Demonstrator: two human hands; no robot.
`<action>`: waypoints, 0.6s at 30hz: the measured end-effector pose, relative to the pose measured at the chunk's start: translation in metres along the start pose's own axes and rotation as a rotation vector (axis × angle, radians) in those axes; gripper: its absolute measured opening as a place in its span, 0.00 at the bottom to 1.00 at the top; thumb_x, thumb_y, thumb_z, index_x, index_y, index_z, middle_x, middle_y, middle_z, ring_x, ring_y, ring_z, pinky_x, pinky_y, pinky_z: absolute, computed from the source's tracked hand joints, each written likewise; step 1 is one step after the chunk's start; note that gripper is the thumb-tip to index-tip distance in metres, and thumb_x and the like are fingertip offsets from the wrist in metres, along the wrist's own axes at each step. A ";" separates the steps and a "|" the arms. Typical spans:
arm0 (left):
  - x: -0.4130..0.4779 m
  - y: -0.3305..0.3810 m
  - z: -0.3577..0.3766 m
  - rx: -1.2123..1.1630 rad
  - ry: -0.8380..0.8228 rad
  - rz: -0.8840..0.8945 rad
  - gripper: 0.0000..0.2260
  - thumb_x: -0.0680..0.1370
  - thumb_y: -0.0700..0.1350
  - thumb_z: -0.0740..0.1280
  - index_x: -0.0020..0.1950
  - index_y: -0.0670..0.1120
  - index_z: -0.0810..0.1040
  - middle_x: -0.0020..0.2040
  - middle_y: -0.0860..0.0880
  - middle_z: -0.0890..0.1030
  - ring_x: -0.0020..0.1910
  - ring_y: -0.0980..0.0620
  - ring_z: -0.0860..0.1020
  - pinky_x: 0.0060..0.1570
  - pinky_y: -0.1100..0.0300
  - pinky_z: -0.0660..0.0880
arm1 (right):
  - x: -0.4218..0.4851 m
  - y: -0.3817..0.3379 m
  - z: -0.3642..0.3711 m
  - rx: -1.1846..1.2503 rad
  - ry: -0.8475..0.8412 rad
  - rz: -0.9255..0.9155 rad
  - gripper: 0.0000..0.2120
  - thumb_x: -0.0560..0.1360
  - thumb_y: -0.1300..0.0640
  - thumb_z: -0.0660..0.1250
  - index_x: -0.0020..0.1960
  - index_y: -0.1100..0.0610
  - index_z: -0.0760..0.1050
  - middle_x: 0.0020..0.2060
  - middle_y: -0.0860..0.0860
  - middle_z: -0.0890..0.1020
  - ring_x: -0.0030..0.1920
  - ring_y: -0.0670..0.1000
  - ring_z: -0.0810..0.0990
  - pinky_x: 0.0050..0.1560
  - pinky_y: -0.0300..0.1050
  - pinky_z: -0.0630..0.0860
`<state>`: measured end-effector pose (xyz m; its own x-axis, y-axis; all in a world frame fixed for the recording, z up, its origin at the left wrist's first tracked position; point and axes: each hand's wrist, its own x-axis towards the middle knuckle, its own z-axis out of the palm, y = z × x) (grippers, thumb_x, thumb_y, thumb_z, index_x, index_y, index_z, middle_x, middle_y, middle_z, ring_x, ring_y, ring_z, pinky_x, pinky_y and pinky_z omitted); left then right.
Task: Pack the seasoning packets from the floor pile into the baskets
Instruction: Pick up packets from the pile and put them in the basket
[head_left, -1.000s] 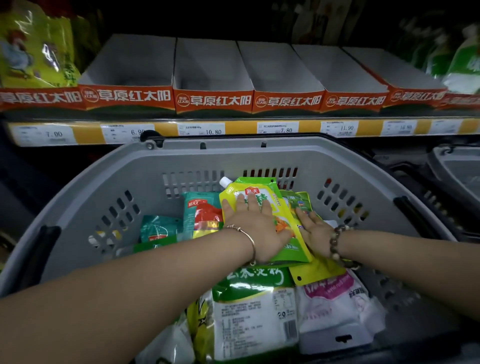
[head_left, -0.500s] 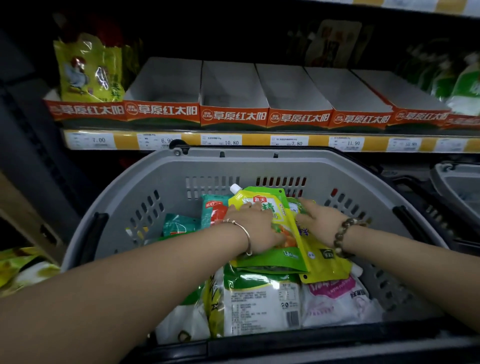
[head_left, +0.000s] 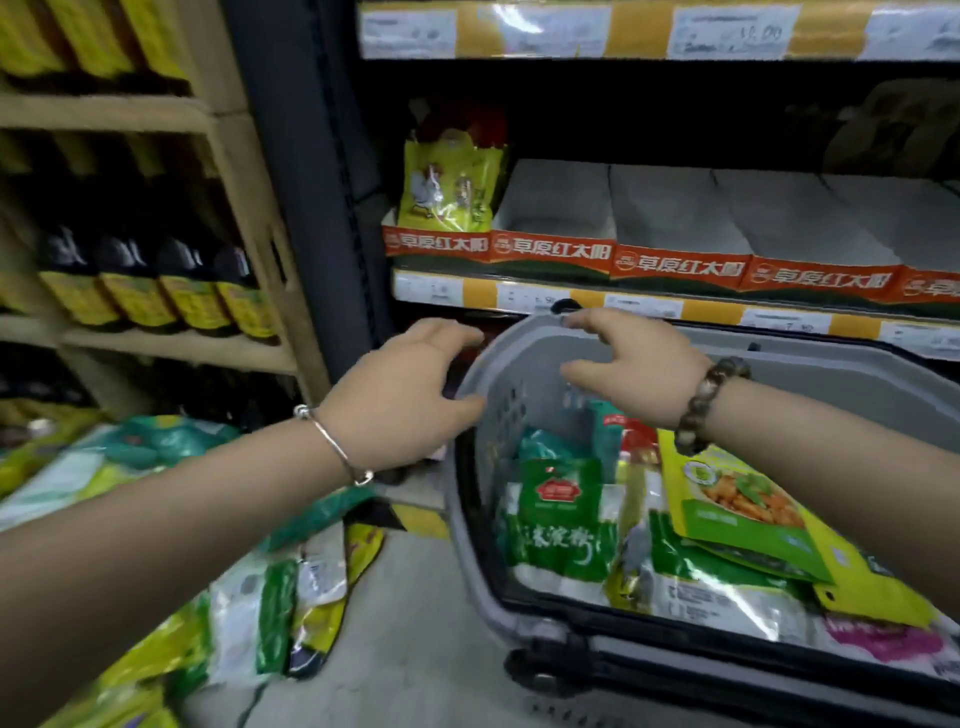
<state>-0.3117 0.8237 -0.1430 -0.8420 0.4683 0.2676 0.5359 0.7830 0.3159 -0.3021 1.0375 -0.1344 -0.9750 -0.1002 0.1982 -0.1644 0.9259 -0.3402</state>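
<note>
— What lies nearest?
— Left of the basket (head_left: 841, 358), the floor pile (head_left: 291, 587) of seasoning packets, green, white and yellow. The left forearm (head_left: 156, 545) covers part of it, its near end is cut off, and the print is too blurred to read.
— And inside the basket?
— More packets. A green-and-white packet (head_left: 561, 525) stands by its left wall. A yellow-green pouch (head_left: 743, 509) lies on top toward its right, partly under the right forearm (head_left: 857, 457). A pink packet (head_left: 883, 644) at its near right corner is cut off.
— The hands?
— Both empty. The left hand (head_left: 400, 395) hovers at the basket's left rim, fingers loosely bent; I cannot tell whether it touches. The right hand (head_left: 634, 369) is spread above the basket's far left part.
— Behind the basket?
— Orange-fronted shelf trays (head_left: 675, 265), one holding a yellow chicken packet (head_left: 447, 192). The price tags (head_left: 524, 299) are smeared. Far to the basket's left stand dark bottles (head_left: 140, 286).
</note>
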 end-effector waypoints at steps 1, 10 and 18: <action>-0.015 -0.013 -0.012 0.012 0.040 -0.027 0.27 0.74 0.53 0.67 0.71 0.51 0.65 0.71 0.51 0.65 0.67 0.51 0.67 0.63 0.58 0.67 | 0.007 -0.022 0.006 0.005 0.000 -0.043 0.26 0.75 0.48 0.64 0.71 0.52 0.65 0.66 0.53 0.72 0.62 0.53 0.73 0.51 0.40 0.67; -0.181 -0.122 -0.052 -0.049 0.197 -0.414 0.23 0.72 0.48 0.70 0.66 0.48 0.70 0.61 0.52 0.71 0.60 0.56 0.69 0.53 0.72 0.59 | 0.001 -0.201 0.093 0.038 -0.152 -0.395 0.19 0.75 0.48 0.62 0.65 0.48 0.70 0.63 0.50 0.74 0.61 0.53 0.73 0.57 0.50 0.73; -0.333 -0.184 -0.015 -0.113 0.287 -0.816 0.23 0.72 0.52 0.70 0.65 0.51 0.70 0.64 0.50 0.71 0.63 0.51 0.70 0.60 0.57 0.67 | -0.035 -0.287 0.217 0.025 -0.386 -0.510 0.18 0.75 0.50 0.61 0.65 0.49 0.69 0.63 0.51 0.74 0.62 0.54 0.73 0.56 0.47 0.72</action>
<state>-0.1287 0.5175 -0.2764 -0.9258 -0.3541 0.1326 -0.2120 0.7765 0.5934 -0.2529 0.6959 -0.2429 -0.7563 -0.6542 -0.0030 -0.6208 0.7190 -0.3124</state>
